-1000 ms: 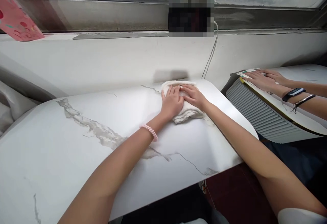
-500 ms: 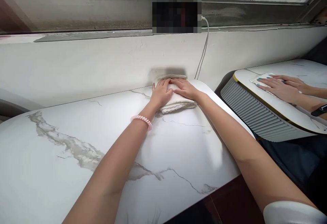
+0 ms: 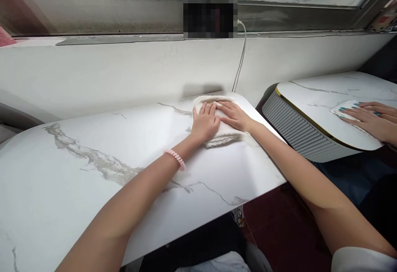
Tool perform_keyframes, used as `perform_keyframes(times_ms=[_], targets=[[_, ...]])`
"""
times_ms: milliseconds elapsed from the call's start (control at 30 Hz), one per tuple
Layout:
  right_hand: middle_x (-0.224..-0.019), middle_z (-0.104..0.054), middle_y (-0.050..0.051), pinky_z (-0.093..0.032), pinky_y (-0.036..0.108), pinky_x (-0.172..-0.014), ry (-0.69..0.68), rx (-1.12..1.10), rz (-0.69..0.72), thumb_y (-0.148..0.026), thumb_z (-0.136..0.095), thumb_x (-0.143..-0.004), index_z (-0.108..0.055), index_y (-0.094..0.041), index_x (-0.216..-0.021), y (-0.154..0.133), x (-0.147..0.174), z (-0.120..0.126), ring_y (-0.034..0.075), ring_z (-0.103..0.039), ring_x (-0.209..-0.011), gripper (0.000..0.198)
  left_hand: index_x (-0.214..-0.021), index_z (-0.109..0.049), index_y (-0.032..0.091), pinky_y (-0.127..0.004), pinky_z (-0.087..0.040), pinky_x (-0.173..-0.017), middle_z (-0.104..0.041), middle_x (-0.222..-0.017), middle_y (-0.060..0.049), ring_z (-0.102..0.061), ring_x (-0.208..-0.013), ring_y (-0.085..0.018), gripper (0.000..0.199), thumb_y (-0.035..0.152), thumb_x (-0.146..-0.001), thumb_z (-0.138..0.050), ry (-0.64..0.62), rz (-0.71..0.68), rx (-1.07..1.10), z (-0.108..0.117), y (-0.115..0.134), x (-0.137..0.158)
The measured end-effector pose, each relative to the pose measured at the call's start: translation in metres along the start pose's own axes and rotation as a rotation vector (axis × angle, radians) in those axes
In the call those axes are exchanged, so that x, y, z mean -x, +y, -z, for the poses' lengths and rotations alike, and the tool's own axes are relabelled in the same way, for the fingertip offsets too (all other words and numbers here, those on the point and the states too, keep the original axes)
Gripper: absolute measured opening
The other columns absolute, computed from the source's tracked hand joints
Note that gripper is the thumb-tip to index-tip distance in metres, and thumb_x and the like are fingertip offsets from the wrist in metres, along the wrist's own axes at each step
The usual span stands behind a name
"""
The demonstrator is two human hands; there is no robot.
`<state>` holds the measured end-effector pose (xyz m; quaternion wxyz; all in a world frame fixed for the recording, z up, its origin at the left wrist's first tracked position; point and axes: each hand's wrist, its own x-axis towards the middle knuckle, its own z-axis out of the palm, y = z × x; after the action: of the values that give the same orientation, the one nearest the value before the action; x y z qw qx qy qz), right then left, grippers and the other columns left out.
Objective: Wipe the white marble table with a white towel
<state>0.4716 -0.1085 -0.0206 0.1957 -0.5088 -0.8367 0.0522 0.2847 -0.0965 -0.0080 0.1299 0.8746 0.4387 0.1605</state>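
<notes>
A folded white towel [image 3: 225,139] lies on the marble-patterned table [image 3: 149,139], close to its far right end by the wall. My left hand [image 3: 205,123] rests on the towel's left part, fingers stretched forward, a pink coil band around the wrist. Beside it my right hand [image 3: 234,116] presses flat on the towel's right part, fingers pointing left. Both palms hide much of the cloth. Neither hand is wrapped around it.
Another person's hands [image 3: 372,119] lie on a white cloth [image 3: 344,108] on a second marble-patterned table [image 3: 313,98] to the right. A white cable [image 3: 240,63] hangs down the wall from a blurred dark object [image 3: 211,18] on the sill.
My hands and the towel have come back from the wall, nearer to me. The other person's hands and cloth have moved right on their table. My view has shifted slightly.
</notes>
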Motion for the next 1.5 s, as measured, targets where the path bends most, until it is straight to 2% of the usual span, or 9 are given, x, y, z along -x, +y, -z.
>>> perform_keyframes(times_ms=[200, 400, 533, 667, 867, 1100, 1267, 1500], targets=[[-0.148, -0.044, 0.012, -0.029, 0.058, -0.113, 0.054, -0.014, 0.024, -0.061, -0.031, -0.097, -0.043, -0.026, -0.144, -0.026, 0.061, 0.017, 0.031, -0.038, -0.139, 0.06, -0.149, -0.035, 0.013, -0.057, -0.008, -0.121, -0.035, -0.157, -0.009, -0.022, -0.148, -0.025, 0.054, 0.028, -0.097, -0.028, 0.029, -0.015, 0.053, -0.013, 0.045, 0.039], [-0.148, -0.045, 0.009, -0.032, 0.06, -0.111, 0.052, -0.012, -0.038, -0.056, -0.033, -0.098, -0.041, -0.031, -0.144, -0.054, 0.123, 0.032, 0.031, -0.039, -0.137, 0.053, -0.149, -0.033, 0.007, -0.064, -0.007, -0.118, -0.031, -0.158, -0.014, -0.018, -0.149, -0.03, 0.056, 0.03, -0.098, -0.028, -0.016, -0.127, 0.077, -0.021, 0.083, 0.078], [-0.148, -0.045, 0.008, -0.034, 0.06, -0.11, 0.05, 0.008, -0.077, -0.054, -0.035, -0.098, -0.041, -0.033, -0.145, -0.066, 0.146, 0.038, 0.032, -0.041, -0.137, 0.052, -0.148, -0.032, 0.005, -0.067, -0.009, -0.117, -0.032, -0.157, -0.016, -0.017, -0.148, -0.034, 0.056, 0.029, -0.098, -0.029, 0.009, -0.198, 0.086, -0.024, 0.095, 0.095], [-0.149, -0.044, 0.007, -0.034, 0.06, -0.111, 0.042, 0.021, -0.098, -0.055, -0.034, -0.098, -0.04, -0.034, -0.145, -0.07, 0.154, 0.041, 0.032, -0.041, -0.137, 0.052, -0.148, -0.034, 0.005, -0.067, -0.012, -0.117, -0.034, -0.156, -0.017, -0.019, -0.148, -0.035, 0.055, 0.029, -0.098, -0.029, 0.041, -0.228, 0.082, -0.027, 0.101, 0.101], [-0.148, -0.045, 0.007, -0.033, 0.06, -0.111, 0.036, 0.013, -0.119, -0.055, -0.034, -0.097, -0.04, -0.036, -0.144, -0.06, 0.159, 0.046, 0.033, -0.04, -0.138, 0.051, -0.148, -0.034, 0.005, -0.067, -0.014, -0.116, -0.033, -0.156, -0.017, -0.021, -0.147, -0.035, 0.056, 0.029, -0.097, -0.03, 0.019, -0.222, 0.064, -0.029, 0.111, 0.089], [-0.146, -0.048, 0.007, -0.034, 0.059, -0.111, 0.045, 0.041, -0.149, -0.053, -0.034, -0.097, -0.042, -0.034, -0.142, -0.031, 0.15, 0.051, 0.032, -0.043, -0.136, 0.05, -0.147, -0.034, 0.004, -0.067, -0.017, -0.116, -0.034, -0.156, -0.015, -0.022, -0.147, -0.031, 0.056, 0.028, -0.096, -0.031, -0.004, -0.227, 0.087, -0.031, 0.115, 0.057], [-0.143, -0.05, 0.01, -0.033, 0.059, -0.111, 0.046, 0.049, -0.143, -0.057, -0.033, -0.096, -0.046, -0.029, -0.138, -0.003, 0.118, 0.046, 0.033, -0.043, -0.135, 0.052, -0.145, -0.039, 0.009, -0.063, -0.015, -0.118, -0.04, -0.153, -0.012, -0.026, -0.146, -0.028, 0.053, 0.025, -0.095, -0.031, 0.031, -0.192, 0.124, -0.036, 0.099, 0.025], [-0.142, -0.052, 0.011, -0.032, 0.056, -0.112, 0.09, 0.039, -0.1, -0.054, -0.034, -0.095, -0.053, -0.024, -0.132, 0.035, 0.05, 0.03, 0.032, -0.044, -0.134, 0.051, -0.145, -0.039, 0.011, -0.059, -0.011, -0.12, -0.042, -0.152, -0.01, -0.027, -0.145, -0.027, 0.054, 0.025, -0.094, -0.032, 0.059, -0.108, 0.124, -0.033, 0.059, -0.026]])
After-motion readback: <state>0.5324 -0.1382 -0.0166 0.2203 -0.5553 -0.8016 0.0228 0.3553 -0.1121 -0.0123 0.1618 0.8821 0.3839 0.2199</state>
